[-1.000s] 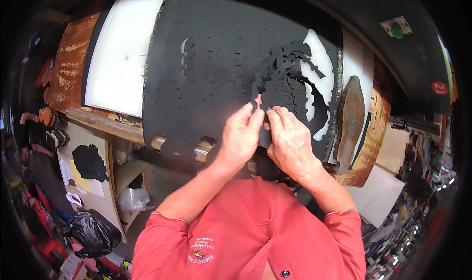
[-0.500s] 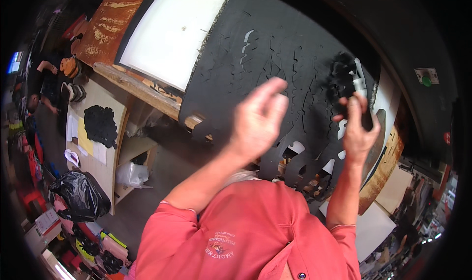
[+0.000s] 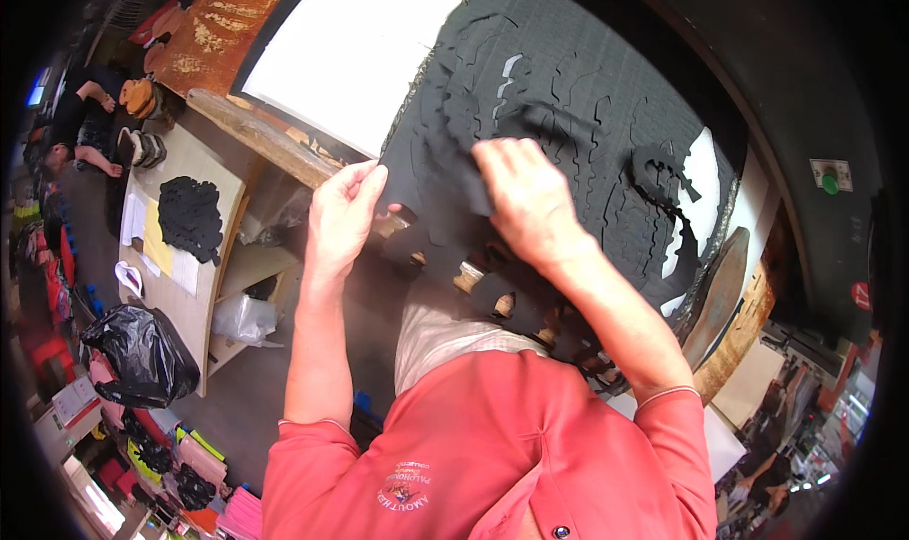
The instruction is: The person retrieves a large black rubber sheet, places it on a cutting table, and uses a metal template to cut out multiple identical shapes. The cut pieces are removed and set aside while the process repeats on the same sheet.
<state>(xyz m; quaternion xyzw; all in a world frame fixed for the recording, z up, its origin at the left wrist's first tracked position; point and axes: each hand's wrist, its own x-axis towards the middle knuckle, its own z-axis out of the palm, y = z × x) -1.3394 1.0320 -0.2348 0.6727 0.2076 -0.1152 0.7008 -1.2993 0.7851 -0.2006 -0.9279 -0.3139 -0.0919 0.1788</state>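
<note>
A large black sheet point(image 3: 606, 81), scored with wavy cut lines, covers the work surface in front of me. At its near left edge, my left hand point(image 3: 343, 213) is closed in a pinch on the sheet. My right hand point(image 3: 530, 199) lies further right with its fingers curled down onto the black sheet. The part of the sheet between my hands is raised and smeared by motion, and the right fingertips are partly hidden. A loose, curled black cut-out strip point(image 3: 653, 175) rests on the right part of the sheet, beside a white gap.
A white panel point(image 3: 355, 47) adjoins the sheet's left side, with a wooden bar point(image 3: 256, 133) below it. On a side table point(image 3: 170, 289) lies a black jagged piece point(image 3: 189, 220). A black bag point(image 3: 142, 355) stands near it. A green button point(image 3: 830, 183) is at right.
My left hand has moved left and toward me to the sheet's edge. My right hand has swung left, letting go of the black strip at the right. The sheet's left part is now raised.
</note>
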